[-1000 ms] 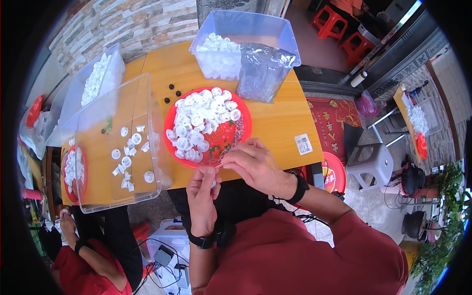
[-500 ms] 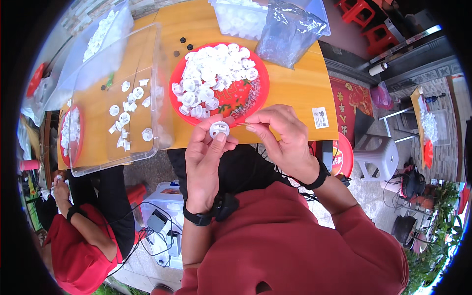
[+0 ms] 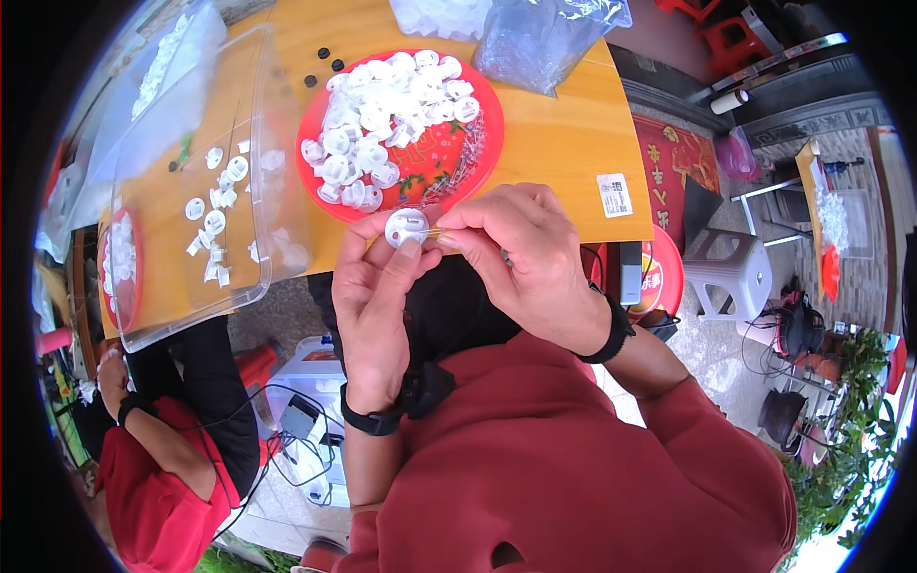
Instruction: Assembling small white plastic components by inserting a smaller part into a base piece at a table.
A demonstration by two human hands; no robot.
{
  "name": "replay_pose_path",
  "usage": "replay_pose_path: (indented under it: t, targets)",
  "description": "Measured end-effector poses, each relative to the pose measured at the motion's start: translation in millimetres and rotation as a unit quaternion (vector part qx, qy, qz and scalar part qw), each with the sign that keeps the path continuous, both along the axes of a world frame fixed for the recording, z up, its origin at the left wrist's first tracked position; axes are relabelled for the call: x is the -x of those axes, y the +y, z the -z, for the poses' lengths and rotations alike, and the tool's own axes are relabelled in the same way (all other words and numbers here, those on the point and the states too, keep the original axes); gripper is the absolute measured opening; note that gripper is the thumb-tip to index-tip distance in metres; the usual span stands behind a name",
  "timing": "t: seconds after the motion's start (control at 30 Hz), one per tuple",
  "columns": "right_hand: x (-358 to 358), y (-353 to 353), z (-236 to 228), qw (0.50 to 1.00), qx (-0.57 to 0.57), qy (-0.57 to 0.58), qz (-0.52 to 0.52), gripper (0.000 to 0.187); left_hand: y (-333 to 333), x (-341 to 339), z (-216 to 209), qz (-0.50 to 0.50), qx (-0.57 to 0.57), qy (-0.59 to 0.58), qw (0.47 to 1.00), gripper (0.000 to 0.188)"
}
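Observation:
My left hand (image 3: 374, 301) pinches a small round white plastic part (image 3: 407, 227) with slots in its face, held just off the table's near edge. My right hand (image 3: 535, 253) is closed at the fingertips on a thin, clear sliver-like piece (image 3: 435, 231), whose end meets the white part's right side. Whether it sits inside a slot is too small to tell. Beyond my hands lies a round red tray (image 3: 496, 134). It carries a heap of similar white parts (image 3: 387, 110) and, along its right side, a bunch of thin clear pieces (image 3: 470, 158).
Left on the wooden table (image 3: 564, 134) stands a clear plastic bin (image 3: 263, 143), with loose white parts (image 3: 216, 223) seen through it. Several black caps (image 3: 324, 53), a clear bag (image 3: 540, 53) and a paper label (image 3: 614, 195) lie around. A co-worker (image 3: 158, 468) sits at left.
My right hand has come closer to my left, bringing the thin piece against the white part. The whole view has shifted, so the table and tray appear further up and left.

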State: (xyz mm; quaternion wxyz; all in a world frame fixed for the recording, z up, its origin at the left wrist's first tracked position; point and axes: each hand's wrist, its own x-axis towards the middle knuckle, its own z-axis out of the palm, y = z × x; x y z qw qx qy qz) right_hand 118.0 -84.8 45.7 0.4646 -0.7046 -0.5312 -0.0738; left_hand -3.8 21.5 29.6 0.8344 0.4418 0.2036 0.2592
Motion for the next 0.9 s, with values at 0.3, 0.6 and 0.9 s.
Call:
replay_pose_path:
  t: [0.3,0.6,0.9]
  targets:
    - [5.2,4.6,5.1,0.998,0.005,-0.048,0.033,0.012,-1.7,0.8,3.4,-0.016,-0.020,0.023,0.999,0.025]
    - [5.6,5.6,6.5,0.997,0.010,-0.073,0.038,0.010,-2.8,0.4,1.8,-0.019,-0.029,0.037,0.999,0.025]
    - [4.4,3.0,2.2,0.997,0.036,-0.069,0.027,0.015,-2.1,0.9,1.4,-0.017,-0.070,0.056,0.996,0.025]
